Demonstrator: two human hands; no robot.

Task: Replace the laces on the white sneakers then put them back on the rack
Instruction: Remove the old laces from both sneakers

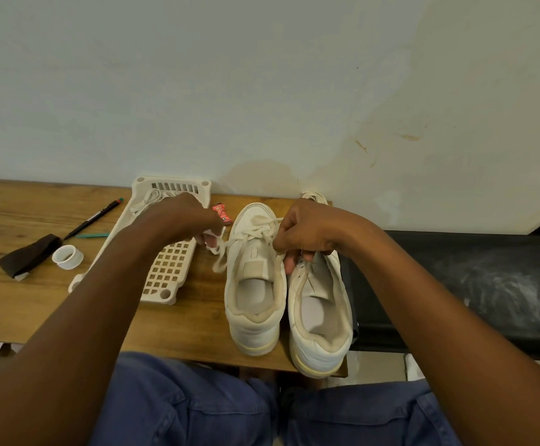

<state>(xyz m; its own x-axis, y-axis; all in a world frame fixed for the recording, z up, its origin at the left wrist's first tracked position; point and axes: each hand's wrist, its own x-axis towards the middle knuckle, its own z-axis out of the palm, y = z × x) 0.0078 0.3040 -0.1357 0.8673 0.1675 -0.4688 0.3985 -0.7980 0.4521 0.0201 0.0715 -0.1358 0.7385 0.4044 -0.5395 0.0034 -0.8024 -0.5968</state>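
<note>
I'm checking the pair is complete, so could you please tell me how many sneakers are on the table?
2, side by side on the table's right end: left sneaker, right sneaker at the edge. None seems hidden.

Light: dim, soft, even indoors.
Shadows: faint, diffuse.
Sharpness: slightly soft throughout.
Edges: wide-angle bending at frame borders.

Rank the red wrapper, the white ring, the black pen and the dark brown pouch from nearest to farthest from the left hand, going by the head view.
From the left hand:
1. Red wrapper, just to its right, near the wall.
2. White ring, to its left on the table.
3. Black pen, farther left, angled toward the wall; close to the ring's rank.
4. Dark brown pouch, farthest left.
</note>
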